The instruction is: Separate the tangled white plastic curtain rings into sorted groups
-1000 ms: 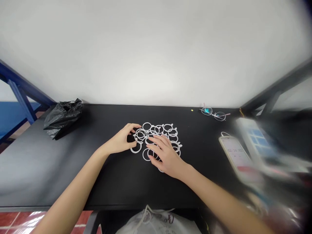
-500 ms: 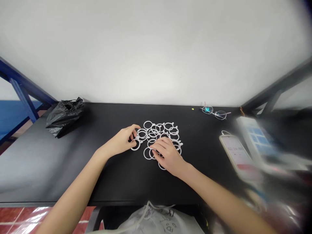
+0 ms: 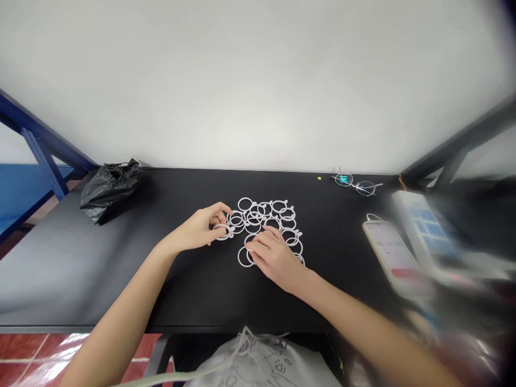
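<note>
Several thin white curtain rings (image 3: 245,204), each with a small tab, lie overlapping in a loose pile on the black table (image 3: 193,301). At the pile's left edge my left hand (image 3: 203,226) pinches a curtain ring (image 3: 221,231) between thumb and fingers; a second ring seems to overlap it. My right hand (image 3: 276,255) rests over the lower part of the pile with its fingers bent and close together. Rings show around its fingertips, one of them a ring (image 3: 243,258) to their left. What those fingertips grip is hidden beneath the hand.
A crumpled black plastic bag (image 3: 110,188) lies at the back left. Eyeglasses (image 3: 355,185) sit at the back right, with a small yellow spot nearby. To the right are a phone (image 3: 389,252) with a lit screen and a white box (image 3: 427,226), partly blurred.
My left hand has lifted or drawn in the ring that lay under its thumb. My right hand has shifted slightly left, and the ring below it no longer shows there.
</note>
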The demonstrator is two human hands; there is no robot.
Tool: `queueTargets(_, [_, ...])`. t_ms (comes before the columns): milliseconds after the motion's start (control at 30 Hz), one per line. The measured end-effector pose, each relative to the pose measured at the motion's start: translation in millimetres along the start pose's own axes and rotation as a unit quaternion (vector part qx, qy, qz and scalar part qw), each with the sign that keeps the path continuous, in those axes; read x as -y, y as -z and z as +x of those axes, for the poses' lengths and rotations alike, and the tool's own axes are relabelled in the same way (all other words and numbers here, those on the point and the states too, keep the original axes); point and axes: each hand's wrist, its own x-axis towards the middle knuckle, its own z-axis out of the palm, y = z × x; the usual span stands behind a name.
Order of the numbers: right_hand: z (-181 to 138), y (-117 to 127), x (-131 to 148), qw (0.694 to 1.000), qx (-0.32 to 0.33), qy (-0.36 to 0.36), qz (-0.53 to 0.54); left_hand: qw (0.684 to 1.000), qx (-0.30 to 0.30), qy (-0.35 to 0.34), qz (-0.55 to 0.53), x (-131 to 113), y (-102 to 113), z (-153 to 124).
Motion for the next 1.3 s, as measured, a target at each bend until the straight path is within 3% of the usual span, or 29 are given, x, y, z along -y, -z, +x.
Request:
queueTargets(167, [1, -2, -1, 0.998, -0.039, 0.016, 0.039, 0.975, 0.059, 0.034, -0.210, -14, -4, -2])
queueTargets(300, [6, 10, -4, 0.986, -0.148, 0.016, 0.075, 0.922, 0.059, 0.052, -0.380, -17, -8, 1])
queueTargets(400, [12, 24, -7, 0.960, -0.230, -0.057, 0.148, 0.872, 0.064, 0.057, -0.482, -12, -13, 6])
queueTargets(533, [14, 33, -10, 0.907, -0.276, -0.164, 0.272, 0.830, 0.057, 0.080, -0.550, -7, -24, 10])
queueTargets(667, [12, 29, -9, 0.882, -0.301, -0.173, 0.319, 0.796, 0.070, 0.068, -0.597, -12, -38, 9])
queueTargets(933, [9, 22, -5, 0.885, -0.308, -0.180, 0.300, 0.809, 0.035, 0.077, -0.581, -17, -42, 6])
queueTargets(1100, [8, 22, -9, 0.888, -0.303, -0.233, 0.254, 0.821, 0.107, 0.116, -0.549, -19, -48, 3])
queueTargets(1167, [8, 22, -10, 0.895, -0.292, -0.238, 0.238, 0.817, 0.117, 0.103, -0.556, -20, -55, 2])
queueTargets(1300, [12, 22, -8, 0.929, -0.248, -0.180, 0.206, 0.798, 0.065, 0.048, -0.598, -21, -65, 2])
